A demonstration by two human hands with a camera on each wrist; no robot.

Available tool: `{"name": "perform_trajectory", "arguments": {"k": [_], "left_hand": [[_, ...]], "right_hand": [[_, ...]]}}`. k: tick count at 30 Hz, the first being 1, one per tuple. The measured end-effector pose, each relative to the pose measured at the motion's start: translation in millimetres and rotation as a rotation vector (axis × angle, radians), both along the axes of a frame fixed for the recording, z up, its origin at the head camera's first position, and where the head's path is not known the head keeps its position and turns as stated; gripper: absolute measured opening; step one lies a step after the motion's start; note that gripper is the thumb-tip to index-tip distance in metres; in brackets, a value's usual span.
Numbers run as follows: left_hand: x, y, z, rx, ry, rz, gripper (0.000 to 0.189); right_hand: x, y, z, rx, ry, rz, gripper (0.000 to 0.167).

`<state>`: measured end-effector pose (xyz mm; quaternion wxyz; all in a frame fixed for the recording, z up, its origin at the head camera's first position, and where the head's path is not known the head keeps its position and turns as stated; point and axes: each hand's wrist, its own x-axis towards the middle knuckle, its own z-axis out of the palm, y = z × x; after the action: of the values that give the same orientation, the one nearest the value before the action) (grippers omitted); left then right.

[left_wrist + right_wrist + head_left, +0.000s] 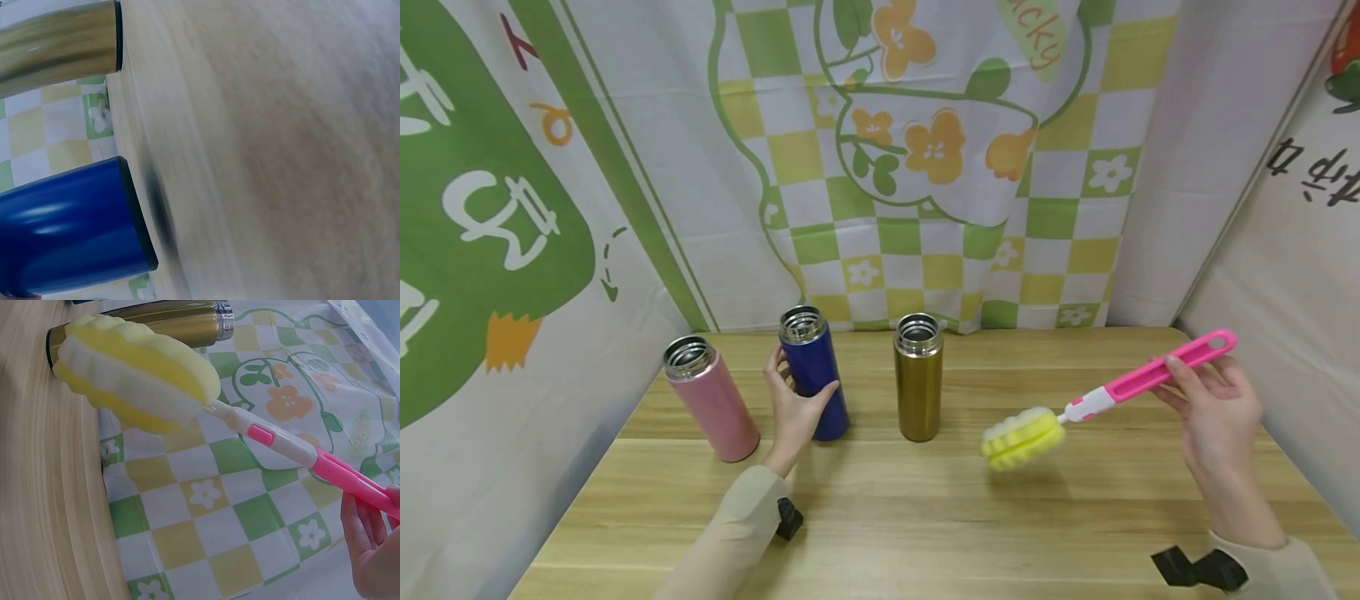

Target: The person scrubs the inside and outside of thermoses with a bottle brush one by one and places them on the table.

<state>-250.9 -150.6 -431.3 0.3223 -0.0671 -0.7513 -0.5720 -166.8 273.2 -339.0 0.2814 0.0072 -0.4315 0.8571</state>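
Note:
My left hand (795,415) grips a blue thermos bottle (811,358) with its mouth uncovered, thumb on the near right side and fingers round the left. In the left wrist view, the blue bottle's base (139,215) shows a narrow gap above its dark shadow on the tabletop. On the right, my right hand (1221,417) pinches the pink handle of a bottle brush (1138,383). The brush's yellow and white sponge head (137,375) points left and down, over the table. Most of my left hand is outside the left wrist view.
A pink thermos bottle (715,404) stands left of the blue one, and a gold thermos bottle (918,383) stands to its right, both uncapped. All are on a wooden table (917,517). A patterned curtain (925,250) hangs behind, with printed cloth walls on both sides.

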Motion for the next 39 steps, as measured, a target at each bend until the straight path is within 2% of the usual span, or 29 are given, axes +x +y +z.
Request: {"name": "perform_trajectory", "arguments": {"k": [3, 7, 14, 18, 20, 24, 27, 30, 36, 39], "left_hand": [[0.9, -1.1, 0.9, 0.013, -0.019, -0.004, 0.091], [10.6, 2.1, 11.1, 0.023, -0.039, 0.0, 0.089], [10.7, -6.3, 5.3, 0.055, -0.097, -0.012, 0.093], [23.3, -5.8, 16.7, 0.061, -0.123, -0.029, 0.092], [24.4, -8.1, 14.6, 0.055, -0.124, -0.041, 0.092], [21.0, -15.0, 1.9, 0.05, -0.144, -0.058, 0.093], [18.5, -17.9, -6.6, 0.039, -0.137, -0.061, 0.094], [18.8, -17.8, -9.1, 0.024, -0.106, -0.058, 0.093], [21.9, -15.5, -4.8, -0.023, -0.056, -0.074, 0.092], [24.1, -14.9, -2.2, -0.023, -0.015, -0.063, 0.089]], "right_hand": [[0.3, 1, 0.0, 0.004, -0.004, 0.005, 0.028], [0.2, 1, -0.3, 0.004, -0.004, 0.008, 0.027], [0.3, 1, -0.6, -0.017, 0.008, 0.032, 0.026], [1.2, 1, 0.2, -0.022, 0.007, 0.041, 0.026], [1.6, 1, 0.9, -0.023, 0.005, 0.045, 0.026], [1.7, 2, 1.6, -0.014, -0.009, 0.049, 0.027], [1.3, 2, 1.3, -0.017, -0.017, 0.046, 0.026], [0.8, 2, 1.1, -0.028, -0.016, 0.056, 0.026], [0.0, 3, 1.1, -0.032, -0.05, 0.048, 0.027], [0.1, 3, 1.9, -0.025, -0.08, 0.047, 0.029]]}}
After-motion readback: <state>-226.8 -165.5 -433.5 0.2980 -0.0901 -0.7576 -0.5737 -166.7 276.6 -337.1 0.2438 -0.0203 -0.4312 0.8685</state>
